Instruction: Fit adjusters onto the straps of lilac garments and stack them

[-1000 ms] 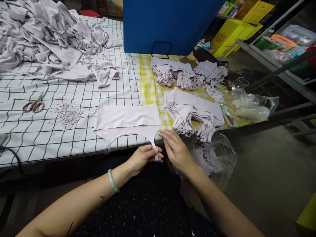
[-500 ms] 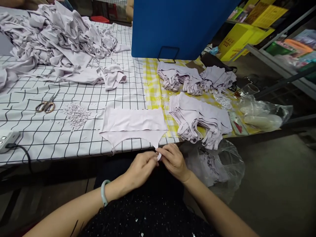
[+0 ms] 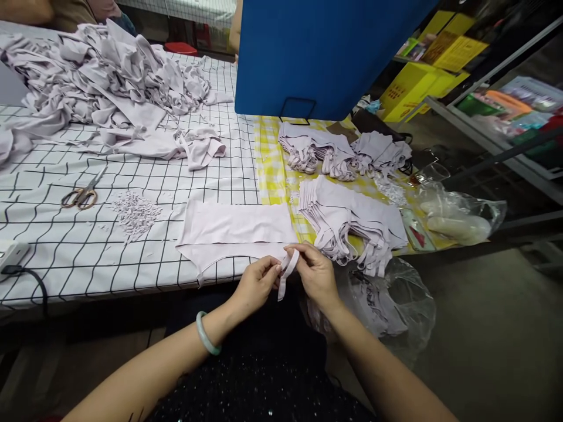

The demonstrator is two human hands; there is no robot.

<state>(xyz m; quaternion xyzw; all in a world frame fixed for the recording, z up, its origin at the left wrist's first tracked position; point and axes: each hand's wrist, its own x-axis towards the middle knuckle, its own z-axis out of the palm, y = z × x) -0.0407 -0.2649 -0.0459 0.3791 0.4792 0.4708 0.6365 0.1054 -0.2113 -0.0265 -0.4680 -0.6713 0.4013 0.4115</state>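
Note:
A pale lilac garment [image 3: 233, 225] lies flat at the near edge of the grid-patterned table [image 3: 88, 252]. Its narrow strap [image 3: 288, 271] hangs off the right corner. My left hand [image 3: 255, 284] pinches the strap from the left, fingers closed on it. My right hand [image 3: 314, 272] grips the same strap from the right, folding it into a loop just below the table edge. A green bangle [image 3: 206, 334] sits on my left wrist.
Scissors [image 3: 81, 194] and a heap of small fabric clippings [image 3: 134, 211] lie to the left. A large pile of lilac fabric [image 3: 97, 88] fills the far left. Stacks of finished garments [image 3: 352, 217] rest on yellow cloth, with plastic bags [image 3: 387, 299] and a blue board [image 3: 325, 53] nearby.
Both hands have closed on the garment's strap and lifted it slightly; the strap now bends into a loop between them.

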